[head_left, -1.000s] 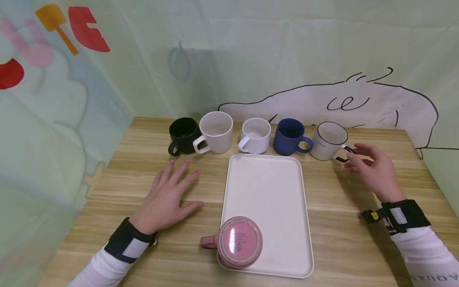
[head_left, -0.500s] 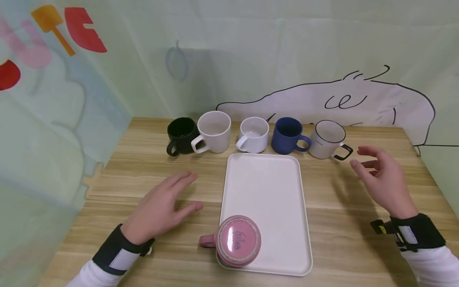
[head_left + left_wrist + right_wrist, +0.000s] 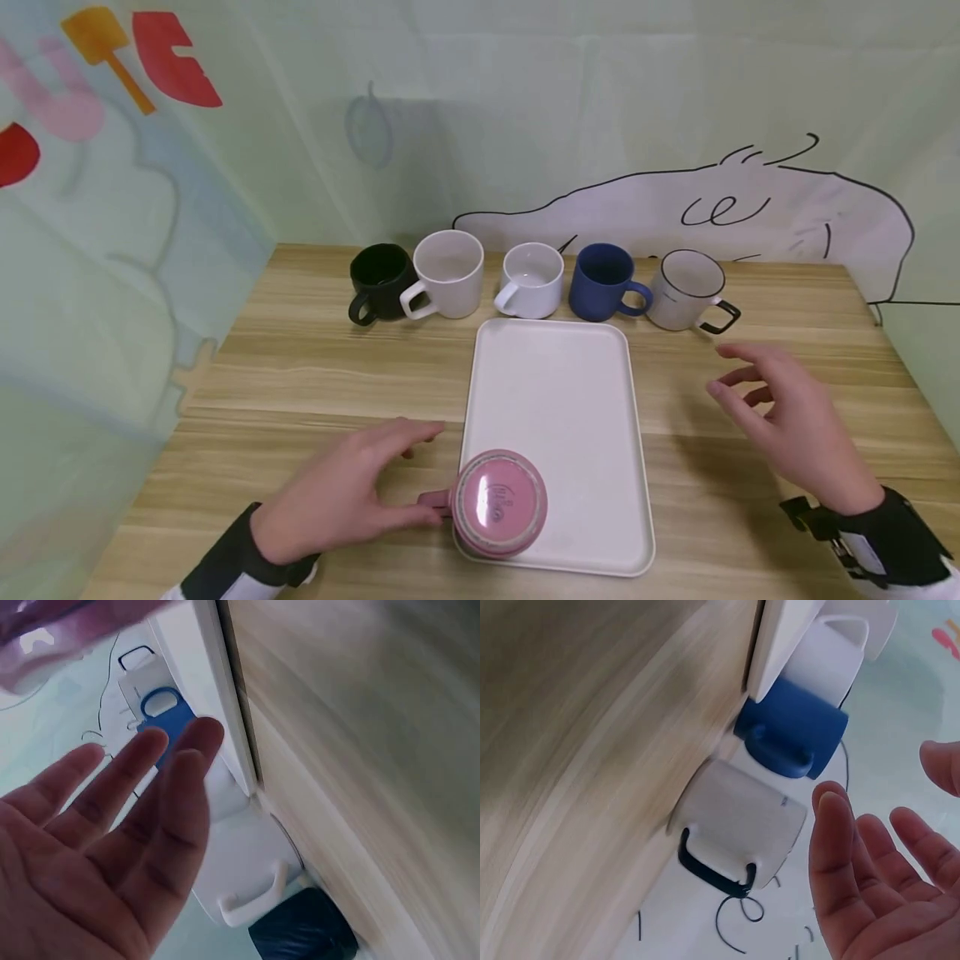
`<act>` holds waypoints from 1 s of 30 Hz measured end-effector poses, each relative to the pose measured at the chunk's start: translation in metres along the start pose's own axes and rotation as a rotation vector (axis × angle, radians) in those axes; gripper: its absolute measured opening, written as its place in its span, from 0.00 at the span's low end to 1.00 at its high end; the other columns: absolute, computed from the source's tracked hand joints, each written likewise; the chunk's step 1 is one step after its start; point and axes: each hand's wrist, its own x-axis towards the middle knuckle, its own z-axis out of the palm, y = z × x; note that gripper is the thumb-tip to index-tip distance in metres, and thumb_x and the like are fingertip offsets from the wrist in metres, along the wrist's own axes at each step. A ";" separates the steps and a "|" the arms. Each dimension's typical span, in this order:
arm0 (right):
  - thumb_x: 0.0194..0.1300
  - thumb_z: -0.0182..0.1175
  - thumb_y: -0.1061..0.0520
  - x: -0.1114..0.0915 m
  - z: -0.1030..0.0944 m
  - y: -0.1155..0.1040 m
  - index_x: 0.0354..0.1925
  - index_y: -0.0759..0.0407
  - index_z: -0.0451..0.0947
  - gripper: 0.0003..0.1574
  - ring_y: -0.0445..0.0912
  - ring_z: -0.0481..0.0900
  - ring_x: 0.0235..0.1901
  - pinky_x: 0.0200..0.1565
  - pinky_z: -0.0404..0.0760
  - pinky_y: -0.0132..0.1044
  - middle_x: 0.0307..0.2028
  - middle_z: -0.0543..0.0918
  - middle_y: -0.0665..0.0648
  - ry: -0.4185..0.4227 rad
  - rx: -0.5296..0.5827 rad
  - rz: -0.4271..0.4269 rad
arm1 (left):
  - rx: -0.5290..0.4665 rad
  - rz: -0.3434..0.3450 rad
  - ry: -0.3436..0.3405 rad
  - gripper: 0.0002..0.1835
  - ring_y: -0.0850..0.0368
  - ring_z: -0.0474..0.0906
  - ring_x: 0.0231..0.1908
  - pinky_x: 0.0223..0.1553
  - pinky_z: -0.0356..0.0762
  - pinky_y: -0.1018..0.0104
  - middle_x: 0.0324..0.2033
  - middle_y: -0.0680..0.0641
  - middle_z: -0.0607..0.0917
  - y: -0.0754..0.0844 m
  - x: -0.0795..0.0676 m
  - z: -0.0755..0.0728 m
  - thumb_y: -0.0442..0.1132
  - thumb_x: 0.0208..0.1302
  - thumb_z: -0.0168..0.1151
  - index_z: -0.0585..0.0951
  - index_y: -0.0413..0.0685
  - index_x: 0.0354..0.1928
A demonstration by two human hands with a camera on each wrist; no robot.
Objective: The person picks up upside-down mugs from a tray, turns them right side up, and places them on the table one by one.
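Note:
A pink mug stands upside down on the near left corner of a white tray, its handle pointing left past the rim. Beside that handle is my left hand, thumb and fingers spread apart; whether the thumb touches the handle I cannot tell. My right hand is held right of the tray with loosely bent fingers and nothing in them. Nearest to it is a white mug with a black rim and black handle, apart from the fingers in the right wrist view too.
Along the back of the wooden table, upright mugs stand in a row: a black mug, a large white mug, a small white mug and a blue mug. A printed cloth hangs behind.
My right hand has drawn back from the black handle toward me. My left hand has moved nearer and right, from the table left of the tray to the pink mug's handle. The mugs have stayed put.

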 end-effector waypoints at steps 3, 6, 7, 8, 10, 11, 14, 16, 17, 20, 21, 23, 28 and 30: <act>0.65 0.68 0.54 -0.006 0.001 -0.006 0.62 0.59 0.73 0.30 0.46 0.81 0.42 0.33 0.81 0.28 0.55 0.78 0.57 -0.016 -0.019 -0.038 | -0.027 0.022 -0.017 0.40 0.68 0.77 0.39 0.42 0.79 0.69 0.49 0.62 0.82 0.002 -0.002 0.005 0.71 0.53 0.65 0.77 0.58 0.63; 0.63 0.69 0.56 -0.011 0.004 -0.009 0.61 0.58 0.74 0.30 0.43 0.81 0.41 0.32 0.82 0.31 0.53 0.78 0.54 -0.032 -0.031 -0.078 | -0.084 0.035 -0.033 0.34 0.68 0.78 0.36 0.39 0.79 0.70 0.47 0.61 0.83 0.002 -0.002 0.010 0.67 0.56 0.66 0.79 0.58 0.60; 0.62 0.70 0.57 -0.013 0.006 -0.010 0.61 0.58 0.74 0.30 0.43 0.82 0.41 0.32 0.82 0.32 0.53 0.78 0.54 -0.040 -0.029 -0.092 | -0.107 0.039 -0.039 0.32 0.68 0.78 0.36 0.39 0.79 0.70 0.46 0.61 0.84 0.002 -0.002 0.011 0.66 0.57 0.66 0.80 0.58 0.59; 0.61 0.70 0.58 -0.015 0.007 -0.011 0.60 0.58 0.74 0.30 0.43 0.82 0.40 0.32 0.82 0.32 0.53 0.78 0.54 -0.048 -0.024 -0.104 | -0.127 0.043 -0.044 0.29 0.69 0.78 0.35 0.38 0.80 0.71 0.45 0.61 0.84 0.002 -0.002 0.013 0.64 0.58 0.66 0.81 0.58 0.58; 0.61 0.70 0.59 -0.018 0.010 -0.013 0.60 0.57 0.74 0.30 0.43 0.82 0.40 0.32 0.82 0.32 0.52 0.78 0.53 -0.066 -0.015 -0.125 | -0.165 0.052 -0.054 0.24 0.70 0.78 0.35 0.37 0.80 0.72 0.44 0.63 0.84 0.003 -0.001 0.014 0.61 0.61 0.66 0.82 0.60 0.55; 0.60 0.71 0.59 -0.020 0.012 -0.013 0.60 0.57 0.74 0.31 0.43 0.82 0.40 0.31 0.82 0.32 0.51 0.78 0.52 -0.072 -0.009 -0.135 | -0.180 0.063 -0.053 0.21 0.71 0.77 0.34 0.37 0.80 0.72 0.42 0.64 0.84 0.004 0.000 0.015 0.59 0.61 0.67 0.83 0.61 0.54; 0.58 0.72 0.60 -0.023 0.016 -0.015 0.59 0.56 0.75 0.31 0.41 0.82 0.39 0.31 0.82 0.31 0.50 0.78 0.49 -0.087 0.007 -0.157 | -0.202 0.110 -0.042 0.15 0.73 0.76 0.34 0.36 0.79 0.74 0.39 0.67 0.82 0.006 0.001 0.016 0.52 0.62 0.69 0.83 0.63 0.51; 0.57 0.72 0.61 -0.024 0.019 -0.016 0.59 0.56 0.75 0.31 0.40 0.82 0.38 0.31 0.81 0.30 0.49 0.78 0.48 -0.097 0.023 -0.171 | -0.194 0.147 -0.026 0.13 0.74 0.76 0.34 0.37 0.78 0.76 0.37 0.68 0.82 0.007 0.002 0.017 0.48 0.63 0.69 0.84 0.62 0.49; 0.57 0.72 0.61 -0.025 0.020 -0.016 0.58 0.57 0.75 0.31 0.39 0.81 0.38 0.31 0.81 0.30 0.49 0.79 0.48 -0.103 0.029 -0.175 | -0.184 0.163 -0.018 0.12 0.74 0.76 0.34 0.37 0.78 0.77 0.37 0.68 0.81 0.008 0.002 0.017 0.46 0.63 0.69 0.85 0.61 0.48; 0.59 0.71 0.59 -0.027 0.024 -0.019 0.58 0.56 0.75 0.29 0.37 0.80 0.36 0.31 0.81 0.30 0.48 0.79 0.48 -0.132 0.045 -0.172 | -0.149 0.189 0.001 0.09 0.75 0.76 0.35 0.39 0.76 0.80 0.36 0.67 0.82 0.008 0.003 0.017 0.44 0.64 0.69 0.86 0.59 0.46; 0.60 0.71 0.58 -0.027 0.025 -0.020 0.58 0.55 0.75 0.28 0.36 0.80 0.36 0.31 0.81 0.30 0.47 0.79 0.48 -0.143 0.046 -0.162 | -0.142 0.190 0.006 0.09 0.75 0.76 0.34 0.39 0.75 0.81 0.35 0.67 0.82 0.009 0.004 0.017 0.44 0.64 0.69 0.86 0.59 0.46; 0.62 0.70 0.57 -0.028 0.027 -0.021 0.58 0.54 0.75 0.27 0.35 0.79 0.35 0.31 0.81 0.30 0.47 0.79 0.47 -0.160 0.053 -0.154 | -0.142 0.196 0.013 0.09 0.75 0.76 0.35 0.40 0.75 0.82 0.35 0.66 0.82 0.009 0.005 0.018 0.44 0.64 0.68 0.86 0.58 0.46; 0.63 0.69 0.57 -0.029 0.031 -0.025 0.59 0.53 0.75 0.26 0.34 0.78 0.35 0.32 0.81 0.30 0.49 0.79 0.47 -0.181 0.085 -0.165 | -0.204 0.221 0.016 0.09 0.73 0.78 0.37 0.41 0.77 0.78 0.37 0.64 0.83 0.009 0.008 0.020 0.41 0.67 0.65 0.84 0.55 0.48; 0.63 0.69 0.57 -0.029 0.032 -0.027 0.59 0.53 0.75 0.27 0.35 0.78 0.36 0.32 0.81 0.30 0.49 0.79 0.47 -0.186 0.098 -0.173 | -0.217 0.221 0.015 0.09 0.72 0.79 0.39 0.43 0.77 0.77 0.39 0.63 0.83 0.008 0.009 0.021 0.40 0.69 0.64 0.83 0.54 0.48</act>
